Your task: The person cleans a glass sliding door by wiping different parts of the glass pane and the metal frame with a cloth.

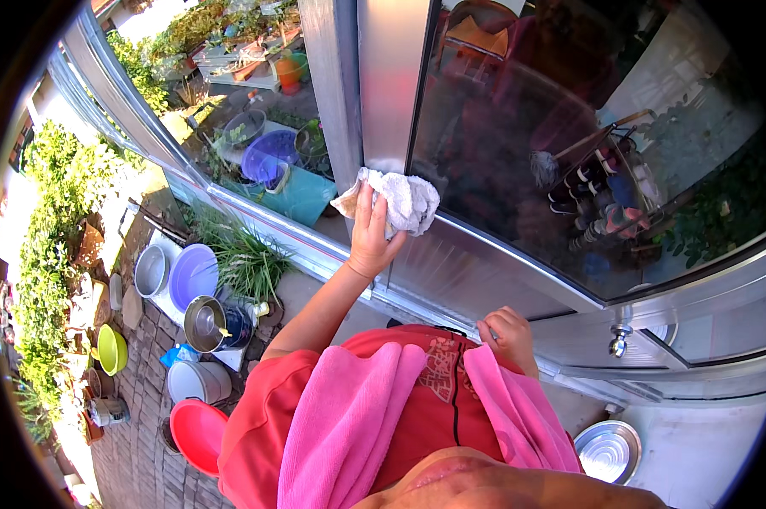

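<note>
My left hand point(371, 238) presses a crumpled white cloth point(405, 200) against the metal door frame point(392, 114), at the edge of a dark glass pane point(504, 146). The cloth covers part of the frame and the pane's lower corner. My right hand point(505, 331) is held near my chest with its fingers curled, and no object shows in it. A pink towel point(351, 420) hangs around my neck over a red shirt.
A metal door knob point(619, 340) sticks out at the right, with a metal basin point(609, 452) below it. On the left stand a purple basin point(194, 277), a white bucket point(197, 382), a red basin point(199, 434) and green plants point(246, 254). A window frame point(230, 197) runs along the upper left.
</note>
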Demonstrator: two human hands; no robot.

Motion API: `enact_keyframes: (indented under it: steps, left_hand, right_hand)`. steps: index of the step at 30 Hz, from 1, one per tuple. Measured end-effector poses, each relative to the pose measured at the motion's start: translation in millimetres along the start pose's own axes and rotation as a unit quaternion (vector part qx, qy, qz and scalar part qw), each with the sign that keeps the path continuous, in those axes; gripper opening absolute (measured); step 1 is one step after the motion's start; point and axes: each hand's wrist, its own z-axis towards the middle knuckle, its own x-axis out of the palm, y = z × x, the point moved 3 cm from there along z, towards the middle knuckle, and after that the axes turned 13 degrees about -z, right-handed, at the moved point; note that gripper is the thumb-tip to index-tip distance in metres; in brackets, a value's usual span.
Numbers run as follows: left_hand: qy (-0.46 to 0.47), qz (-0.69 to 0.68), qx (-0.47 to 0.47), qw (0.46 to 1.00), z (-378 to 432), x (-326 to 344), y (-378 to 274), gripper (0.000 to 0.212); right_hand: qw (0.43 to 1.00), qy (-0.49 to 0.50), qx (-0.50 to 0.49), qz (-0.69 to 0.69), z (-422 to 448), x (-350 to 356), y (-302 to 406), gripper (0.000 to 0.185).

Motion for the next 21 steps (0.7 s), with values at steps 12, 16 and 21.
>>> enact_keyframes:
  steps: [12,16,21]
  left_hand:
    - [-0.148,0.024,0.108,0.983,123,-8,-55,0.085]
    - [-0.096,0.032,0.100,0.990,39,9,-22,0.084]
    - [0.017,-0.017,-0.045,0.999,-31,4,5,0.076]
  right_hand:
    - [0.999,0.011,-0.029,0.028,10,10,10,0.021]
    - [0.999,0.011,-0.012,0.034,4,14,10,0.020]
    - [1.000,0.013,-0.007,0.022,1,11,6,0.021]
